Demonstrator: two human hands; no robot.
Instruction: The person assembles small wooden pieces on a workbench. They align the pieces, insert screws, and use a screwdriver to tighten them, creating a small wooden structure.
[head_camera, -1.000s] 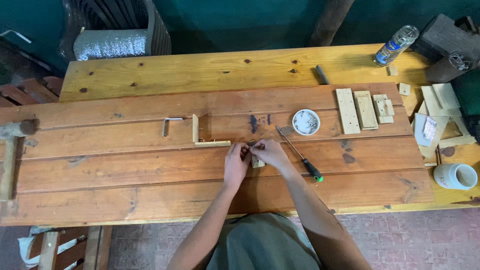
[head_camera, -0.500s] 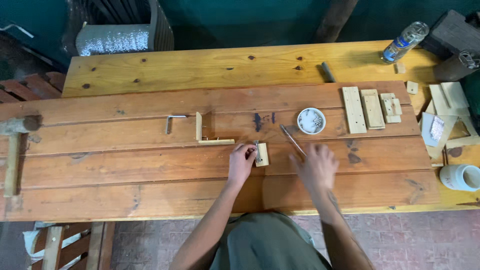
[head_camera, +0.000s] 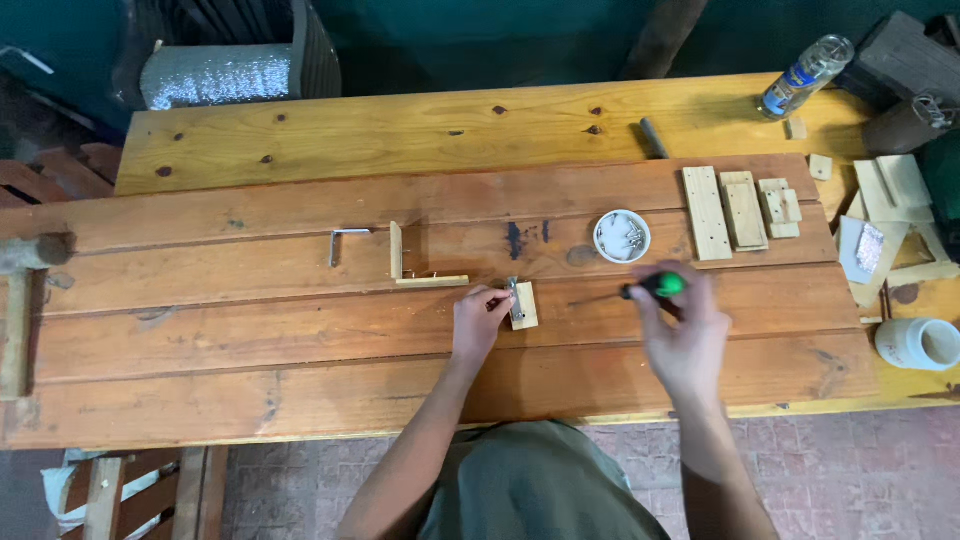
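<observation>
At frame centre, the left hand (head_camera: 480, 322) is pinching the small wood block (head_camera: 524, 305) on the desk (head_camera: 300, 340); the right hand (head_camera: 680, 335) is gripping a screwdriver (head_camera: 640, 291) just right of it.

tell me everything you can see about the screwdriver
The screwdriver has a green and black handle and a thin dark metal shaft. It lies nearly level over the brown wooden table, with the shaft pointing left toward the small wood block. The right hand grips its handle, covering most of it; only the handle's front end shows. The tip stops short of the block, apart from it. Whether the shaft rests on the table or is just above it cannot be told.
</observation>
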